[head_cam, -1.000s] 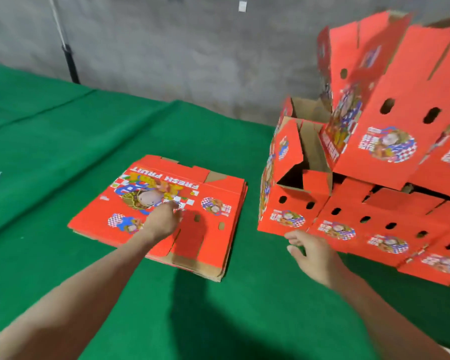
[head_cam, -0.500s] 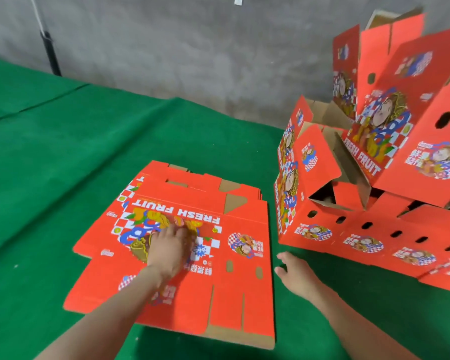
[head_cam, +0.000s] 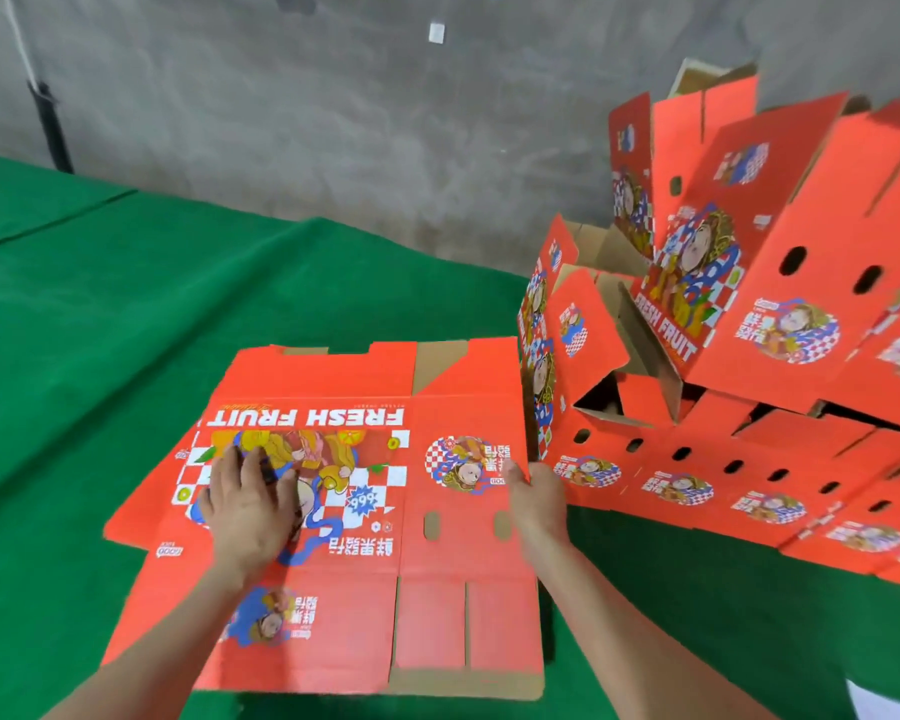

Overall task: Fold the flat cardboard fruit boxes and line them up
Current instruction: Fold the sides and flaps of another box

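A flat red cardboard fruit box (head_cam: 437, 589) printed "FRESH FRUIT" lies on top of a stack of flat boxes on the green table, close to me. My left hand (head_cam: 248, 504) rests palm down with straight fingers on its printed picture. My right hand (head_cam: 533, 498) grips the box's right edge, thumb on top. To the right, folded red boxes (head_cam: 697, 480) stand in a row, with more folded boxes (head_cam: 780, 252) piled on top of them.
Green cloth (head_cam: 178, 283) covers the table. A grey concrete wall (head_cam: 333, 122) runs behind it, with a black pole (head_cam: 53, 127) at the far left. A white sheet corner (head_cam: 884, 704) shows at the bottom right.
The top flat box has slid toward me under my left hand. My right hand moved left from the table and took hold of the box's right edge.
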`<act>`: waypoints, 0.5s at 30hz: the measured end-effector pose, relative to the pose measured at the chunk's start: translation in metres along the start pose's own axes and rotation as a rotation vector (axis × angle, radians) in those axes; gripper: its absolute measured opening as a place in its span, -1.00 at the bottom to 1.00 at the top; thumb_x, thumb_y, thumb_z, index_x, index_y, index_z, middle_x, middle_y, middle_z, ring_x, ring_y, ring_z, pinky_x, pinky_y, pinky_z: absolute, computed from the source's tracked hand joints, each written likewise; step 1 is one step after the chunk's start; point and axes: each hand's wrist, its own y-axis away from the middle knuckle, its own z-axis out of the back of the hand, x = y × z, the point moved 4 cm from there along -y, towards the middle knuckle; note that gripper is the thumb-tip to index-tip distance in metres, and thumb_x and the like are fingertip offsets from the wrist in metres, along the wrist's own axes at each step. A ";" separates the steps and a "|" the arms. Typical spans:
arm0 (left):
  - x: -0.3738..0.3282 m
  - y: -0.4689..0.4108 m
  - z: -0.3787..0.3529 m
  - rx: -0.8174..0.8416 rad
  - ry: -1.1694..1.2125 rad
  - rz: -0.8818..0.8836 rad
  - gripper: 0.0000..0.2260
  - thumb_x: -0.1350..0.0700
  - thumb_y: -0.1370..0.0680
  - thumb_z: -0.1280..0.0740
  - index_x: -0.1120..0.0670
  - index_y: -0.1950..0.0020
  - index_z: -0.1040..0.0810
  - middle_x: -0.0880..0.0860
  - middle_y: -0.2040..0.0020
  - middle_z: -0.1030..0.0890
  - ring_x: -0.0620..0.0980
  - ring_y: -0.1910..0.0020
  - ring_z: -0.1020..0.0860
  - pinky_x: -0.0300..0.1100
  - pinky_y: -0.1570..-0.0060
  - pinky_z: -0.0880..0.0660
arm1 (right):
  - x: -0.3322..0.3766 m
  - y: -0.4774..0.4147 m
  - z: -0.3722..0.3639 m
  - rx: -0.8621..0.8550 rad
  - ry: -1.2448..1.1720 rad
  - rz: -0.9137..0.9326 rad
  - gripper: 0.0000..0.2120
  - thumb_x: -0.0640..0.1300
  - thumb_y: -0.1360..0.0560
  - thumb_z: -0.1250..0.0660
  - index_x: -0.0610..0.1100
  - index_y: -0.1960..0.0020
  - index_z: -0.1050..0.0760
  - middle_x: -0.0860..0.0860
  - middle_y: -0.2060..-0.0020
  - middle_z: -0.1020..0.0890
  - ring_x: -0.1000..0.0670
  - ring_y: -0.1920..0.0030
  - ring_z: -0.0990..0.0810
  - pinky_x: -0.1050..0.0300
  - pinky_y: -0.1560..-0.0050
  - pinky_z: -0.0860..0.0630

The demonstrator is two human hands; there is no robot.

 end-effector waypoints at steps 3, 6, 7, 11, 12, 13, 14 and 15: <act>-0.016 -0.012 0.025 -0.132 0.051 0.012 -0.40 -0.08 -0.43 -0.18 0.35 -0.28 -0.42 0.41 -0.32 -0.35 0.40 -0.32 -0.30 0.27 -0.28 -0.21 | 0.027 0.008 0.021 -0.018 -0.115 0.166 -0.76 -0.21 -0.58 -0.26 -0.18 0.26 -0.34 0.04 0.41 -0.32 0.04 0.36 -0.28 0.25 0.41 -0.22; -0.030 -0.032 0.053 -0.227 0.133 0.042 -0.50 -0.01 -0.50 -0.26 0.37 -0.24 -0.39 0.42 -0.23 -0.41 0.39 -0.22 -0.38 0.20 -0.20 -0.30 | 0.039 0.020 0.062 -0.070 -0.240 0.283 -0.81 -0.26 -0.57 -0.25 -0.23 0.22 -0.37 0.05 0.42 -0.28 0.16 0.44 -0.23 0.33 0.43 -0.23; -0.037 -0.039 0.061 -0.215 0.226 0.040 -0.58 0.02 -0.54 -0.29 0.33 -0.21 -0.39 0.39 -0.14 -0.48 0.36 -0.13 -0.45 0.17 -0.13 -0.35 | 0.039 0.023 0.078 -0.077 -0.272 0.308 -0.80 -0.24 -0.57 -0.27 -0.23 0.22 -0.37 0.05 0.42 -0.28 0.17 0.46 -0.24 0.36 0.46 -0.23; -0.073 -0.043 0.081 -0.024 0.713 0.049 -0.73 0.02 -0.57 -0.32 0.17 -0.16 -0.51 0.12 0.16 -0.55 0.00 0.33 -0.48 -0.19 0.31 -0.50 | 0.017 0.031 0.149 -0.145 -0.269 0.349 -0.78 -0.12 -0.49 -0.28 -0.10 0.30 -0.33 0.17 0.49 -0.35 0.19 0.46 -0.29 0.27 0.40 -0.28; -0.085 -0.039 0.084 0.017 0.791 0.004 -0.85 0.05 -0.56 -0.33 0.12 -0.01 -0.56 0.06 0.22 -0.56 -0.05 0.33 -0.46 -0.28 0.34 -0.49 | 0.007 0.031 0.166 -0.168 -0.253 0.355 -0.74 -0.17 -0.54 -0.28 -0.10 0.30 -0.32 0.19 0.47 -0.36 0.20 0.44 -0.28 0.25 0.37 -0.27; -0.098 -0.033 0.086 0.069 0.859 -0.034 -0.91 0.09 -0.56 -0.33 0.08 0.11 -0.55 0.01 0.28 -0.56 -0.07 0.34 -0.47 -0.31 0.34 -0.49 | -0.004 0.031 0.181 -0.190 -0.227 0.353 -0.74 -0.22 -0.57 -0.26 -0.13 0.29 -0.33 0.18 0.42 -0.37 0.19 0.41 -0.29 0.21 0.32 -0.27; -0.113 -0.025 0.087 0.137 0.936 -0.057 -0.91 0.14 -0.56 -0.32 0.07 0.15 -0.53 -0.03 0.32 -0.59 -0.10 0.36 -0.51 -0.31 0.35 -0.50 | -0.013 0.031 0.197 -0.211 -0.203 0.344 -0.76 -0.23 -0.58 -0.24 -0.17 0.26 -0.34 0.10 0.37 -0.38 0.18 0.38 -0.29 0.17 0.27 -0.27; -0.128 -0.017 0.086 0.223 1.013 -0.078 -0.93 0.20 -0.55 -0.31 0.07 0.13 -0.52 -0.07 0.34 -0.62 -0.15 0.39 -0.55 -0.32 0.37 -0.52 | -0.021 0.032 0.211 -0.226 -0.187 0.327 -0.77 -0.24 -0.58 -0.24 -0.17 0.25 -0.34 0.04 0.33 -0.37 0.17 0.35 -0.29 0.13 0.23 -0.27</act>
